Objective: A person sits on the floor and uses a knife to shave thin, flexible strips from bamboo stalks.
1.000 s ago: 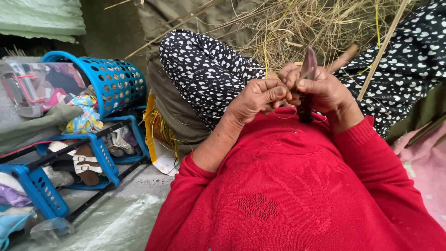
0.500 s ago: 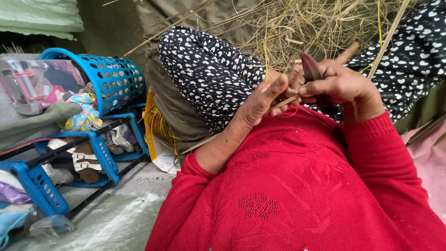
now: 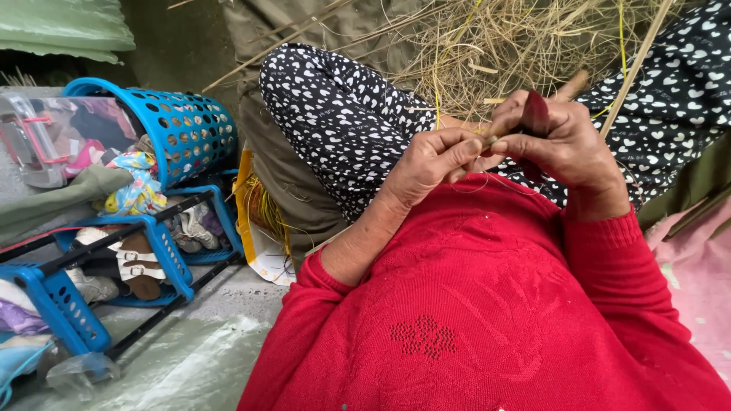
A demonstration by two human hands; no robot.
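Both my hands work a thin straw strand over my lap.

Head view: my left hand pinches the strand's end between thumb and fingers, touching my right hand, which is closed around a dark blade with a wooden handle. Beyond the hands lies loose dry straw; well to their left stands a blue basket.
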